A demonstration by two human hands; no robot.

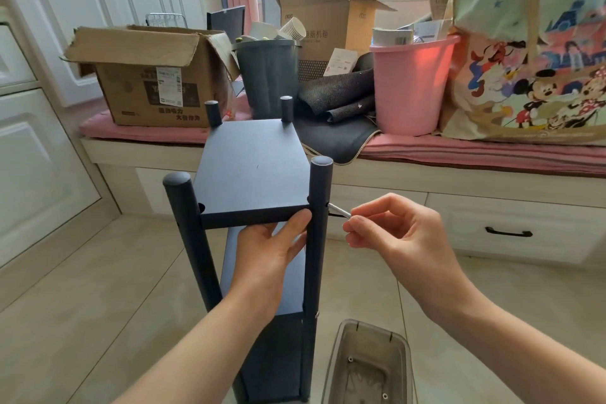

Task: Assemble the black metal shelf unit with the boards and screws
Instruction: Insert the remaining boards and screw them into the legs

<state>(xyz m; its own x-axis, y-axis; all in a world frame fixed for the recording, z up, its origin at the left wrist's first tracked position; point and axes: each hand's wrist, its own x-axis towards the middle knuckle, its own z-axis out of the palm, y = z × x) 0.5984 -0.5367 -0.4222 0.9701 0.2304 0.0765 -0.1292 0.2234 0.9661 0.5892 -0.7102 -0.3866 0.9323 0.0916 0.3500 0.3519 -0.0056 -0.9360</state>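
Tiled floor (98,305), cushioned window bench (459,154)

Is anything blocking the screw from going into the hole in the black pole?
Nothing visible. The right hand pinches the screw, its tip already at the hole in the pole. The left hand supports the board from below, clear of it.
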